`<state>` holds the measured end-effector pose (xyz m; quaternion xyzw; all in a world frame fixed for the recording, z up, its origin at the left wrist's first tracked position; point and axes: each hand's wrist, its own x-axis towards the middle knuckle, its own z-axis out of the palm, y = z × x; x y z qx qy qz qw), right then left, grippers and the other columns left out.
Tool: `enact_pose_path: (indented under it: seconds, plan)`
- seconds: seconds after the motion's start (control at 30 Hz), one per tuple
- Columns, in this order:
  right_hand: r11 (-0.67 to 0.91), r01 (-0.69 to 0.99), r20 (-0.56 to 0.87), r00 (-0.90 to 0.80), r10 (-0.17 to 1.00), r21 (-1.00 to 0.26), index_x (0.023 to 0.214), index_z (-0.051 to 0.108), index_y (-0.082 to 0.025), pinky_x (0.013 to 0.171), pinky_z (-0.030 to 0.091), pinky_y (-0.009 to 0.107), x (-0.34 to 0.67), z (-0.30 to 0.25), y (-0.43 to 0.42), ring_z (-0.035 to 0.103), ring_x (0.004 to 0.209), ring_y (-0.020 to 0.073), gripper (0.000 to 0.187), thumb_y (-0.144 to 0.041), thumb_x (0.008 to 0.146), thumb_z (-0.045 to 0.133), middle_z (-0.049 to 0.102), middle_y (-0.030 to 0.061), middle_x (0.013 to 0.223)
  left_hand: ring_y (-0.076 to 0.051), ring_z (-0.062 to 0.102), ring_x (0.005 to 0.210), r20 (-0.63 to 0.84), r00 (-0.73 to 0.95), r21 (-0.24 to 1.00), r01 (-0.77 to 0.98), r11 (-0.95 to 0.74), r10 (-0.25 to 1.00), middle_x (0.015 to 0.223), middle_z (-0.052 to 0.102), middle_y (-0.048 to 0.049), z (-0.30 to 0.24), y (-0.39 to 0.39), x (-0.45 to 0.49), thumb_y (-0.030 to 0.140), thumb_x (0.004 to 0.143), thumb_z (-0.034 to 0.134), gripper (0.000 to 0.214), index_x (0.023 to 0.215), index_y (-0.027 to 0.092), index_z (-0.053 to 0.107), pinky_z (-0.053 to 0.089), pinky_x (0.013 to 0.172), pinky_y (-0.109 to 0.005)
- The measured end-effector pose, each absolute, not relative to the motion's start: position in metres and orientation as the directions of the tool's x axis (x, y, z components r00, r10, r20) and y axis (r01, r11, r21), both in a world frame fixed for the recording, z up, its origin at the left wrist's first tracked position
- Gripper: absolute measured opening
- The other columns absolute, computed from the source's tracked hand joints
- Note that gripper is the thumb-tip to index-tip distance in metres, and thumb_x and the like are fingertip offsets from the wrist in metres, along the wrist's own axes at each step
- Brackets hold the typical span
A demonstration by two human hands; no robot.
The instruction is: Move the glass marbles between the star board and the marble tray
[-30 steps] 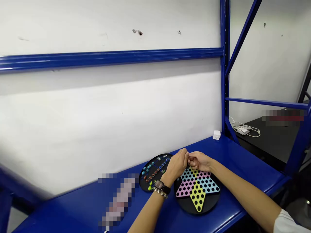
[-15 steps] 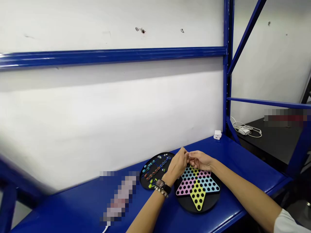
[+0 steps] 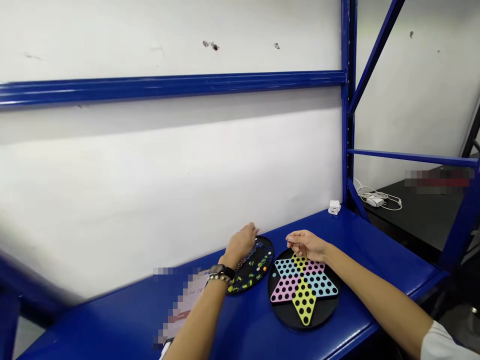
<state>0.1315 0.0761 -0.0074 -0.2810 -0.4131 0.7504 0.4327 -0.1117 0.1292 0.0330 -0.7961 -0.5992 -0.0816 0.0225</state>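
My left hand (image 3: pixel 242 245) hangs with its fingers bunched over the far edge of a round black board (image 3: pixel 250 265) that carries rows of coloured glass marbles. Whether those fingers hold a marble is too small to tell. My right hand (image 3: pixel 305 245) sits with its fingertips pinched together, just above the top point of a black round board with a pastel star of black holes (image 3: pixel 303 292). Nothing shows between those fingers clearly. A dark watch and beaded bracelet (image 3: pixel 221 272) circle my left wrist.
Both boards lie on a blue metal bench (image 3: pixel 360 240) against a white wall. A pixelated sheet (image 3: pixel 183 305) lies left of them. A white plug (image 3: pixel 334 207) stands at the back. Blue shelf uprights rise at right, beside a black table with a white cable (image 3: pixel 375 201).
My left hand has moved left and away from my right hand, uncovering the marble board. My right hand has stayed near the star's top point.
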Motion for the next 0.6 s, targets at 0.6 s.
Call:
enact_pose_path:
  seconds: [0.6]
  plan:
    - [-0.293,-0.410,-0.087,-0.451,0.888,-0.864,0.080,0.066,-0.013,0.044,0.036,0.016,0.133,-0.003,0.077,0.047,0.049,0.0034,0.028,-0.034,0.072,0.082,0.065,0.0010,0.073,-0.032,0.068,0.096,-0.002,-0.005,0.001,1.000,0.005,1.000,0.101,0.073,-0.0161,0.007,0.195,-0.146,0.052,0.089,0.048,0.040,0.090,0.018,0.070,0.049,0.080,-0.039]
